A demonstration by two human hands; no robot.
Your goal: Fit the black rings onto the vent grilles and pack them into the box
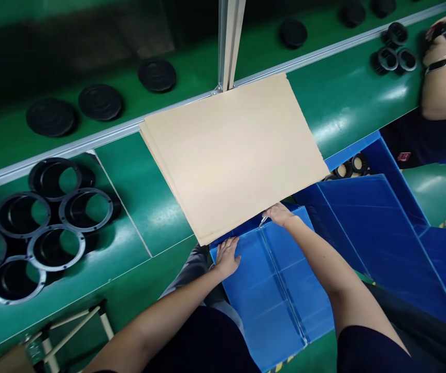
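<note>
Below me stands a blue plastic box (pixel 261 290) whose top is covered by two flaps that meet at a lengthwise seam. My left hand (pixel 227 257) lies on the box's far left corner, its fingers stretched out over the edge. At the far end of the seam my right hand (pixel 280 214) is closed, fingers pinched together. A thin, shiny, pale piece (pixel 262 221) sticks out from those fingers towards the seam; its kind is unclear. Just beyond both hands, a stack of tan cardboard sheets (pixel 234 155) overhangs the bench edge.
Several black flanged cylinders (pixel 56 247) stand on the green bench (pixel 145 197) at left. Black discs (pixel 100 102) lie on the belt behind the metal rail. Open blue boxes (pixel 362 223) stand at right, one holding round parts. A co-worker's hands (pixel 442 44) hold a dark part.
</note>
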